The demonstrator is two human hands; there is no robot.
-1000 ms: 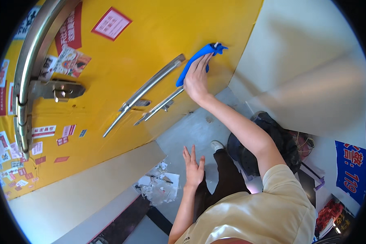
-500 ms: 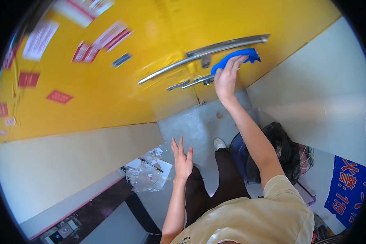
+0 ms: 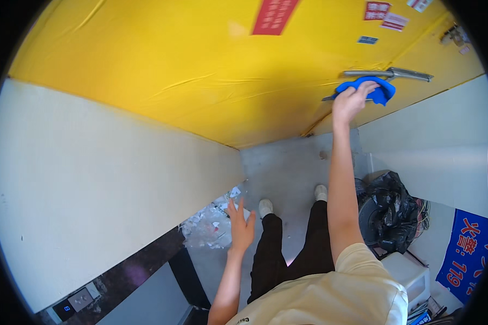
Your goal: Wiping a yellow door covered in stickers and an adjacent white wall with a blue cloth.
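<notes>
A blue cloth [image 3: 384, 91] is bunched in my right hand [image 3: 350, 104], its fingers closed over it. That arm reaches forward and to the right, toward a yellow door [image 3: 168, 59]. The cloth lies against or just in front of the metal handles [image 3: 412, 75], partly covering them; whether it touches the metal, I cannot tell. My left hand [image 3: 241, 227] hangs in the air at waist height with its fingers apart, holding nothing.
Pale walls flank the door on the left [image 3: 114, 162] and right [image 3: 434, 130]. Clear plastic and paper scraps [image 3: 209, 225] lie on the grey floor by my left side. To my right are a black plastic bag [image 3: 393, 216], a white box [image 3: 409, 273] and a blue banner [image 3: 466, 254].
The view has swung left, so the handles and stickers sit farther right in the picture. My right hand remains at the handles with the cloth. My left hand stays raised and open.
</notes>
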